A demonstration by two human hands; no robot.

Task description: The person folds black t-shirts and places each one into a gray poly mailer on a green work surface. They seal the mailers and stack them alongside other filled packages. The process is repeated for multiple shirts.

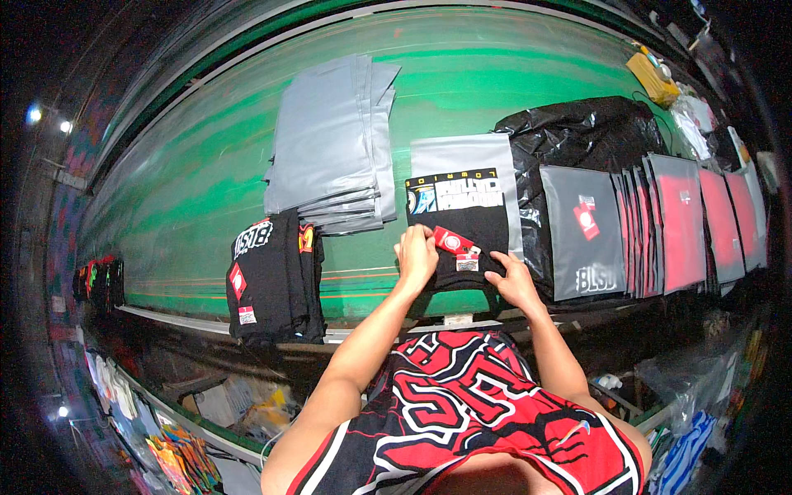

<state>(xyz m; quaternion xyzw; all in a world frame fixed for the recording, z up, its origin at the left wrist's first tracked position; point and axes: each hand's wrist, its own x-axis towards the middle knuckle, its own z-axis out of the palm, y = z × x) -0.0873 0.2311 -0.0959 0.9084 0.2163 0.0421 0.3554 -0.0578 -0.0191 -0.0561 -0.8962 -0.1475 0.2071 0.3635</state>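
A folded black T-shirt (458, 232) with a printed panel lies partly over a grey plastic bag (461, 151) in front of me. On its near part are a red hang tag (455, 240) and a small label (467, 262). My left hand (416, 257) is at the shirt's left edge, fingers bent beside the hang tag; whether they pinch anything is not plain. At the right edge, my right hand (513, 278) touches the cloth with its fingers apart. A pile of folded black T-shirts (269, 278) sits to the left, below a stack of grey plastic bags (331, 142).
Right of the shirt, a row of bagged garments (588, 235) runs along the green table (458, 80), with a crumpled black plastic sheet (581, 133) behind it. A yellow package (653, 77) stands at the far right. More dark garments (102, 281) lie at the far left.
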